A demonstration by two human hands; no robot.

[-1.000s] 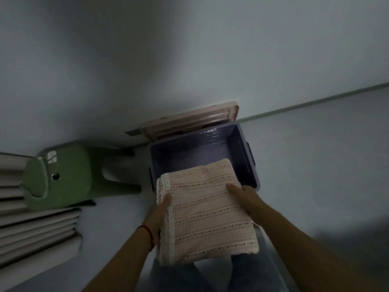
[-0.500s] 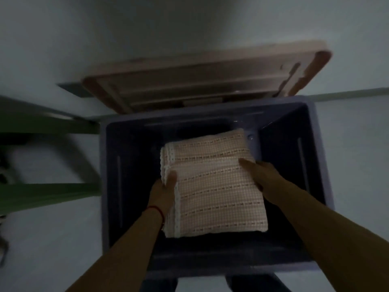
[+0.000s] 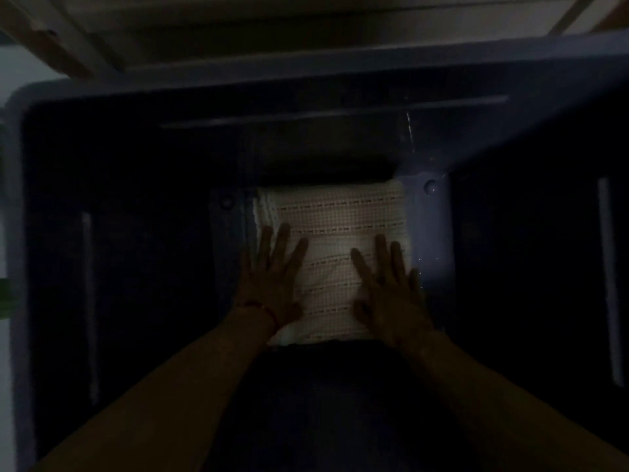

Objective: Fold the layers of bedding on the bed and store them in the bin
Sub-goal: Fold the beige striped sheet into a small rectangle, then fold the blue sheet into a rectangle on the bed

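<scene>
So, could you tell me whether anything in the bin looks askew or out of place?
Nothing stands out. The folded bedding lies flat and square on the bin floor, with the left hand and right hand resting flat on top. The dark corners are hard to judge.

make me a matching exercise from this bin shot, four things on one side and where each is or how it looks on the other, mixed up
Things:
1. folded bedding
2. bin
3. lid
4. left hand

Places or states:
A. beyond the bin's far rim, pale with brownish edges
B. flat on the bedding, red string at its wrist
C. on the bin floor, pale checked weave
D. dark inside, bluish rim

The right hand also lies flat on the bedding.

Pairs: 1-C, 2-D, 3-A, 4-B
</scene>
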